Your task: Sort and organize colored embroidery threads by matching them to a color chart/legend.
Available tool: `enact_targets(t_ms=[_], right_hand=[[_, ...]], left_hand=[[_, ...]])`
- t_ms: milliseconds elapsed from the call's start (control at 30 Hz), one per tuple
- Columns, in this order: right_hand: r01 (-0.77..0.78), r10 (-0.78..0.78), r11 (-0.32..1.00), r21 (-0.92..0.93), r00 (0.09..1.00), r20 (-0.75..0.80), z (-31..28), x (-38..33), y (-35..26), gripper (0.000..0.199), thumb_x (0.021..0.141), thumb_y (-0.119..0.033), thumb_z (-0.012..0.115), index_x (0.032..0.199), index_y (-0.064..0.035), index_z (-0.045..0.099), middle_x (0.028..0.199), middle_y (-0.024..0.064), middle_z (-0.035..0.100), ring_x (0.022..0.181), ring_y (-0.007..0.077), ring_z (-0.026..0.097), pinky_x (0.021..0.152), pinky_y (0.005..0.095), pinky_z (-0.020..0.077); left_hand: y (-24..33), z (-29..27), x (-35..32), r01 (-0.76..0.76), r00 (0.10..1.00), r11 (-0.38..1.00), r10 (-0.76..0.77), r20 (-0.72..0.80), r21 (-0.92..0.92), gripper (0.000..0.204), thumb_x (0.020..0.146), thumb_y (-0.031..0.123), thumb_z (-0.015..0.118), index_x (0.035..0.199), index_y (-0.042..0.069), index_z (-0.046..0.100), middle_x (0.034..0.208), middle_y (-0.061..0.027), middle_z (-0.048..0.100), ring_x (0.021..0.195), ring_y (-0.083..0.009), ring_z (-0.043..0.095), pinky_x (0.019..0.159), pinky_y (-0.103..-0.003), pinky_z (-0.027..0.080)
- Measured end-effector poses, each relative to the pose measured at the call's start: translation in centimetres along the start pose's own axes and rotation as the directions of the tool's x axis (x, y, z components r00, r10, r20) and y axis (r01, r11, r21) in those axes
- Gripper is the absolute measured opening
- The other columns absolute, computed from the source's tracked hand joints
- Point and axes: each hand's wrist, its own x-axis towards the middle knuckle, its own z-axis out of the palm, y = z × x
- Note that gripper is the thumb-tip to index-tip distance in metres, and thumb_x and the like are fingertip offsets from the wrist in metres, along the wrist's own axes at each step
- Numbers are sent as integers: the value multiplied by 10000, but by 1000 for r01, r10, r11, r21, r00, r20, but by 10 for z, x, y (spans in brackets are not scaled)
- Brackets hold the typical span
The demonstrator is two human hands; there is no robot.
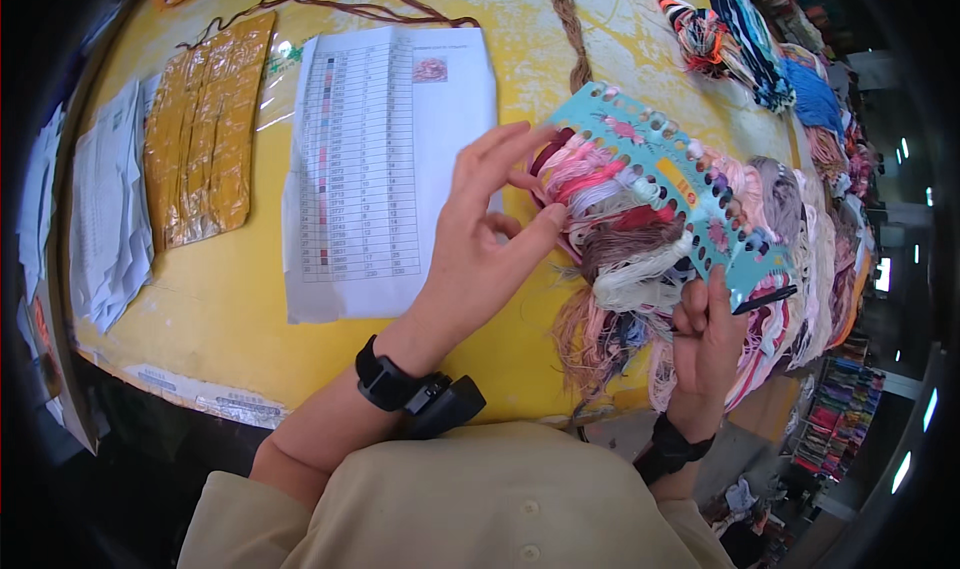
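Note:
A teal thread card [650, 159] with punched holes along its edges hangs tilted over the yellow table, skeins of embroidery floss [640, 234] looped through it in pinks, white, grey and brown. My right hand [708, 334] grips the card's lower right end between thumb and fingers. A black pen [765, 300] sticks out beside that hand; whether the fingers hold it too is unclear. At the card's left end is my left hand [490, 224], fingers apart and bent, thumb tip close to the pink strands. Contact with the strands cannot be made out.
Left of the card lies a printed chart sheet [370, 169] on the yellow table [230, 299]. Beyond it are a tape-wrapped brown packet [212, 129] and a paper stack [110, 204]. A brown braided skein [572, 29] and multicoloured yarn bundles [745, 44] lie at the back and right.

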Motion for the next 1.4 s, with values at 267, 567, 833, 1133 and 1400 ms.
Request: enact_targets(t_ms=[267,567,833,1133,1400], right_hand=[[-161,142,980,115,977,161,10,-8,-4,81,958,-192,530,983,-127,488,615,-62,335,512,32,275,460,195,219],[-88,85,996,10,981,174,-13,-15,13,247,974,-208,507,757,-110,442,571,-56,264,503,46,221,466,216,199],[60,-59,998,-1,991,118,-13,-18,-2,107,967,-183,524,937,-81,517,588,-48,308,528,41,224,489,212,194],[39,-40,999,13,996,80,5,-15,8,93,959,-159,535,954,-67,527,604,-37,357,531,31,251,480,201,181],[-45,30,997,-66,976,-215,-7,-20,4,263,966,-214,507,1075,26,518,792,32,538,660,64,462,577,196,356]], left_hand=[[0,14,-13,399,885,791,-200,420,-464,385,897,95,588,1274,49,522,1012,-2,590,842,-58,523,706,-211,423],[-2,18,-14,396,902,694,-173,395,-601,216,879,152,643,1013,-17,636,938,-42,662,873,-86,599,767,-243,488],[16,21,-17,374,925,602,-184,333,-706,150,903,150,611,924,4,587,822,-12,630,666,-42,528,596,-198,439],[-11,18,-14,325,941,712,-179,286,-623,164,928,171,553,911,15,600,745,38,533,655,-31,467,572,-202,381],[-11,12,-11,391,917,673,-225,331,-627,171,931,180,555,928,24,624,755,53,544,657,-14,452,558,-194,369]])
